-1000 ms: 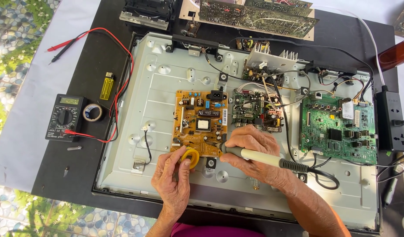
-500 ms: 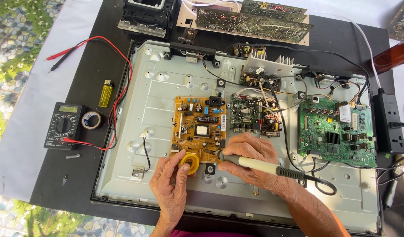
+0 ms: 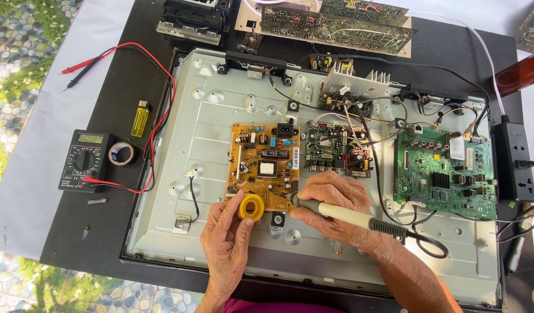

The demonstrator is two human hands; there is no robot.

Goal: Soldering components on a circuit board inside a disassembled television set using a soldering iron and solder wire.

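Black mat (image 3: pixel 104 232), TV back panel (image 3: pixel 220 145), white cloth (image 3: pixel 35 145)

Bright, even daylight fills the head view, with soft short shadows beneath both hands, mild glare on the metal back panel (image 3: pixel 220 139) and the white cloth (image 3: pixel 41 122) near overexposure at left, focus sharp across the centre, and slight wide-angle bending along the frame edges.
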